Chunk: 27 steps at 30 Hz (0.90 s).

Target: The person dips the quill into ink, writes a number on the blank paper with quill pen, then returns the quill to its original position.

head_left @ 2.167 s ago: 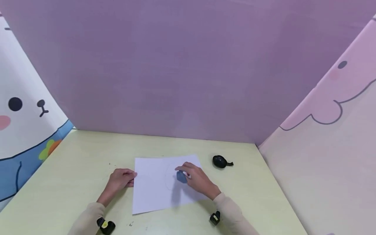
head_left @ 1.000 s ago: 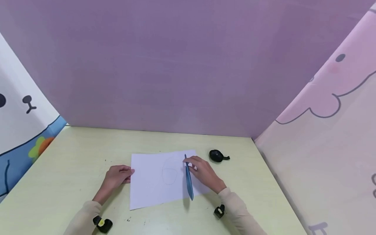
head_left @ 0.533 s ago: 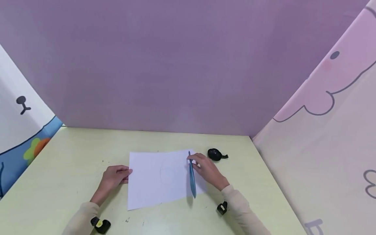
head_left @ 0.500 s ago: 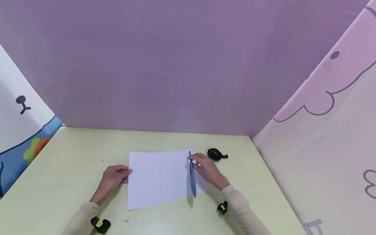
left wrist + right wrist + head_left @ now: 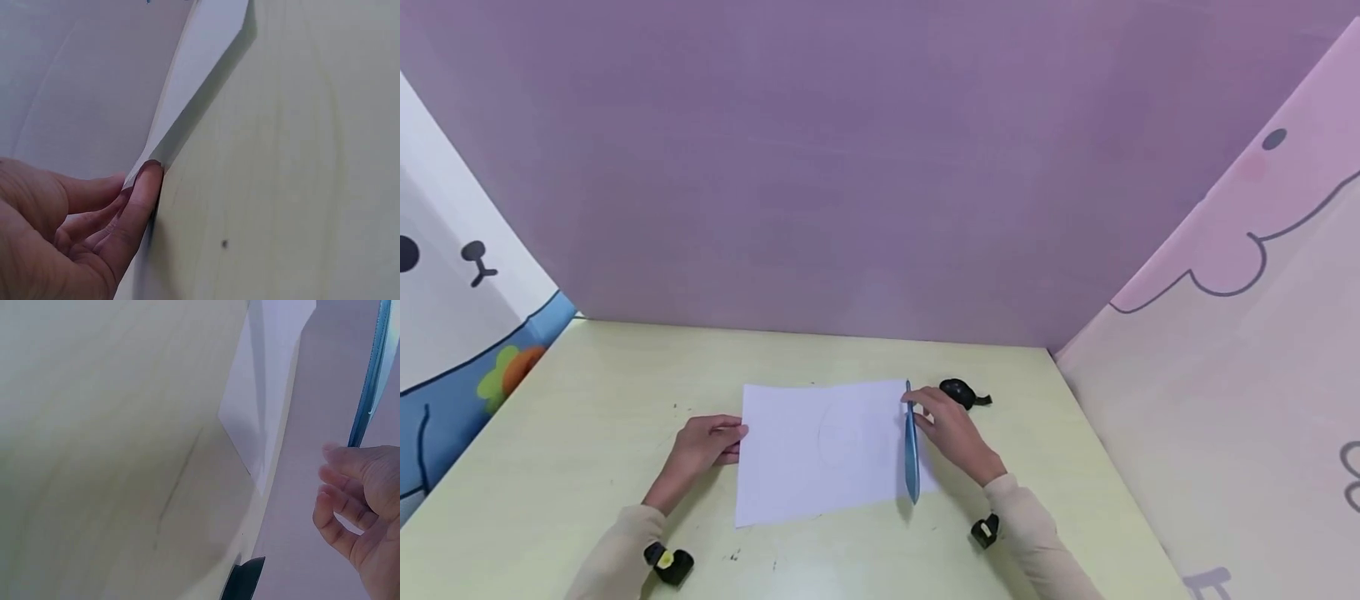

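Observation:
My left hand pinches the left edge of a white sheet of paper; the left wrist view shows the thumb above that edge and fingers below. A faint curved line runs down the middle of the sheet. Over the paper's right edge, my right hand pinches a thin blue thing between thumb and fingertips. It is seen edge-on, long and narrow, with a ridged blue border and a paler side in the right wrist view. Its kind cannot be told.
A rounded black thing with a short tail lies just behind my right hand, partly covered by it. The pale yellow table bears small dark marks. A purple panel stands along its far edge, with cartoon-printed panels on the sides.
My right hand has carried the blue thing rightward from mid-sheet to the paper's right edge, turning it from a rounded outline to edge-on. The left hand keeps its hold on the paper.

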Each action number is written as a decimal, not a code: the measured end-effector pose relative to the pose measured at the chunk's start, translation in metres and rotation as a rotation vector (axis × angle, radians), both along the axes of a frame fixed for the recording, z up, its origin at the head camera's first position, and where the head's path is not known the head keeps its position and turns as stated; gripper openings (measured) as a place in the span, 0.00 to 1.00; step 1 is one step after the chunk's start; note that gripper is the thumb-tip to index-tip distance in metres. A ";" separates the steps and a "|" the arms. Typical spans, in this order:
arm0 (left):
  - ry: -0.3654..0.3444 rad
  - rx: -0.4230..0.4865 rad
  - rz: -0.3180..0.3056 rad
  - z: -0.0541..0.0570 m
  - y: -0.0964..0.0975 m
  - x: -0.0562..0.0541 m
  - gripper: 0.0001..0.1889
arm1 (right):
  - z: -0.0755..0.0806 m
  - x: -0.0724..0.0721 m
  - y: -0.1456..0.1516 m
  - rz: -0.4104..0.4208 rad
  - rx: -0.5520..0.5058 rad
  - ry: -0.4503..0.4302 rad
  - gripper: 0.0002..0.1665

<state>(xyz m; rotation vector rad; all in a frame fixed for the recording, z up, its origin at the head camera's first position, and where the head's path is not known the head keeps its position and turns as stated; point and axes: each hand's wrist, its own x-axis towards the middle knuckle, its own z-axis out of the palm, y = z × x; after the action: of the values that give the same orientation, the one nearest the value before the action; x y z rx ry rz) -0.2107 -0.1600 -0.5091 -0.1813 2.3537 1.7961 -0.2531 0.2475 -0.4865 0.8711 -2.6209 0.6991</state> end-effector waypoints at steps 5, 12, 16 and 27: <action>0.001 0.019 0.014 0.000 -0.001 0.001 0.25 | -0.001 -0.004 0.003 0.022 0.000 0.020 0.21; -0.011 0.013 0.014 -0.001 -0.003 -0.001 0.26 | -0.002 -0.007 0.012 -0.017 0.018 0.042 0.24; -0.013 0.002 0.013 -0.001 -0.003 -0.001 0.26 | -0.001 -0.007 0.018 -0.017 0.031 0.042 0.23; -0.030 0.018 0.012 0.001 -0.003 0.001 0.25 | 0.002 -0.005 0.031 -0.052 0.059 0.065 0.22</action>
<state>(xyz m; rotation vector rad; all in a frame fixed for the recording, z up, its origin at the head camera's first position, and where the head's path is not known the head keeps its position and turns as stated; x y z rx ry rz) -0.2095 -0.1630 -0.5082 -0.2188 2.3204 1.8058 -0.2583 0.2790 -0.4846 0.8244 -2.6077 0.5728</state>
